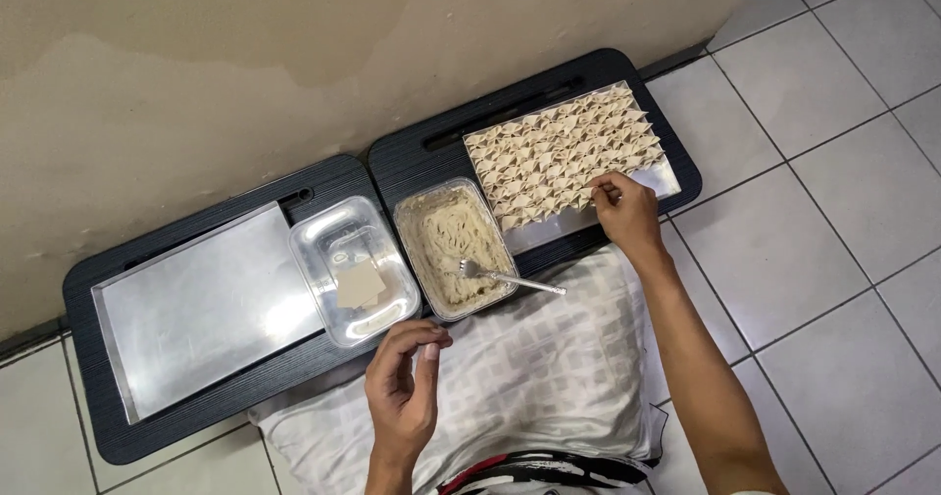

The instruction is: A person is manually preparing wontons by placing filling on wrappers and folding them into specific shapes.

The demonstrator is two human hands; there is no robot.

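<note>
Right hand pinches a folded dumpling at the near edge of the full tray, far right. Left hand hovers empty, fingers curled, near the wrapper tub. Risk: a nudge disturbs packed neighbouring rows; fork could tip from the filling tub.

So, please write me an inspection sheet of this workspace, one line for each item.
Surface: two black lap trays side by side on a tiled floor, against the wall.
Job's things: metal tray packed with folded dumplings; clear container of pale filling with a fork in it; clear container holding square wrappers.
Clutter: empty metal tray.
Hands: right hand placing a dumpling at the tray's near edge; left hand loosely curled, holding nothing, just near the wrapper container.
Cables: nothing seen.
Surroundings: stained beige wall; checked cloth on the lap.
</note>
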